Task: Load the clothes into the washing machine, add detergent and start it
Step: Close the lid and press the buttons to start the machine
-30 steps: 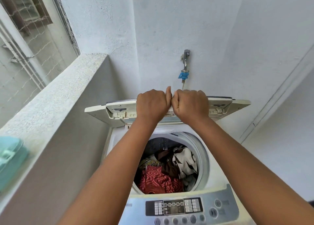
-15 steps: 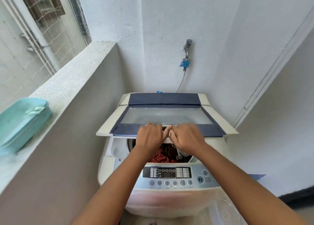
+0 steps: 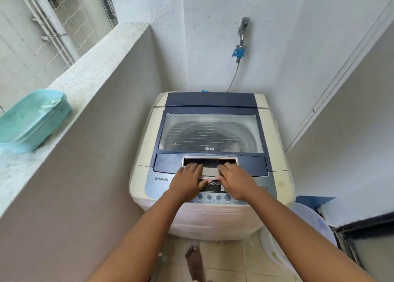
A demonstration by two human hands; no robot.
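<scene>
The cream top-loading washing machine [image 3: 145, 154] stands in the corner. Its blue-framed lid [image 3: 210, 132] lies flat and closed, and the drum shows only dimly through the glass. The clothes are hidden under it. My left hand [image 3: 188, 180] and my right hand [image 3: 235, 180] rest side by side on the lid's front edge. Their fingers lie fairly straight and reach into the recessed handle [image 3: 210, 161]. Both hands cover part of the control panel [image 3: 213, 188], whose display and round buttons show between the wrists. No detergent is in view.
A teal plastic tub [image 3: 34, 122] sits on the concrete ledge [image 3: 89, 73] to the left. A tap with a blue hose fitting [image 3: 239, 51] is on the back wall. A translucent bucket [image 3: 302, 235] stands on the floor at the right. My bare foot [image 3: 194, 260] is below.
The lid came down from upright to fully closed, hiding the clothes. Both hands followed its front edge down and went from gripping it to lying flatter on it.
</scene>
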